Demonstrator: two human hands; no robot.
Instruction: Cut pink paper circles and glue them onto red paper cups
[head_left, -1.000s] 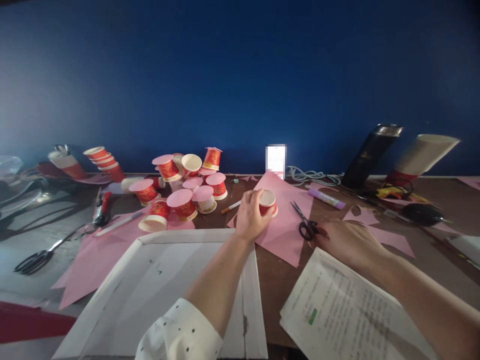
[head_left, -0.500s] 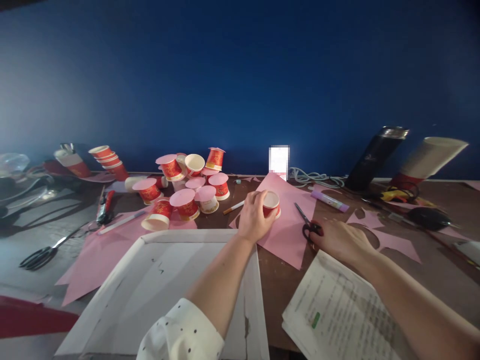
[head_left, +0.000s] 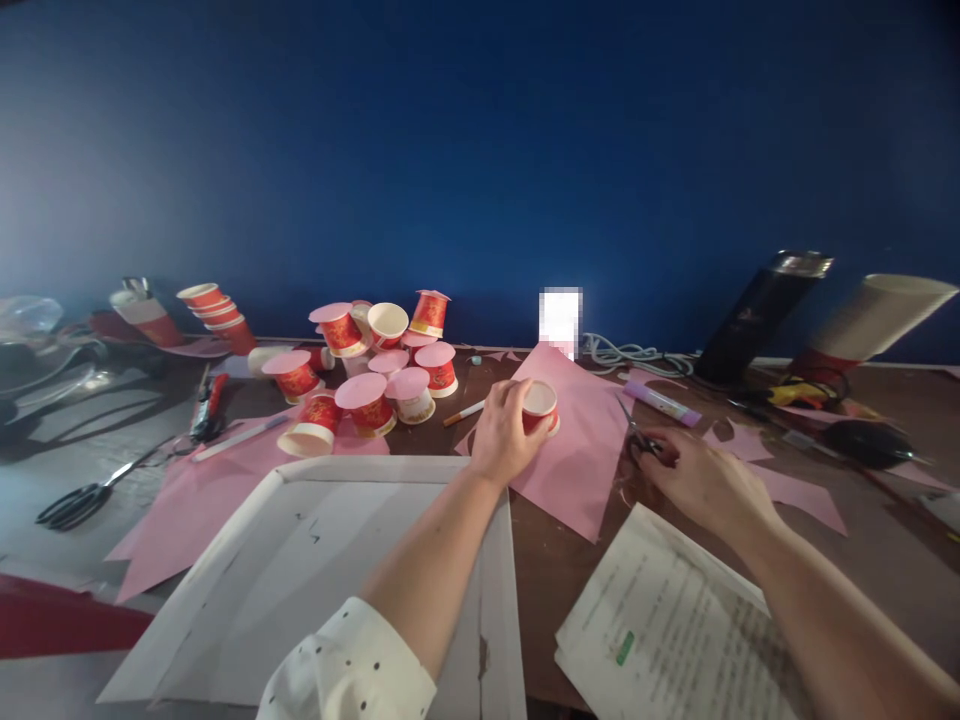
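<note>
My left hand [head_left: 506,435] is closed around the side of a red paper cup [head_left: 541,405] with a pale round top. The cup stands on a pink sheet of paper [head_left: 581,470], apparently upside down. Over the sheet's right edge, my right hand [head_left: 701,480] is closed on the handles of small dark scissors [head_left: 639,438]. Their blades point away and to the left, and the fingers hide part of the handles. A purple glue stick [head_left: 664,403] lies just beyond the scissors. Left of the cup lies a pen [head_left: 463,413] with an orange-brown end.
Several red cups [head_left: 364,400] with pink discs are grouped left, behind a white tray [head_left: 285,472]. Printed pages [head_left: 667,610] lie in front of my right hand. Pink offcuts [head_left: 806,495], a black flask [head_left: 761,315] and cables [head_left: 637,355] are at the right.
My right hand has moved slightly right with the scissors, toward the pink sheet's edge. My left hand still holds the cup in place on the paper.
</note>
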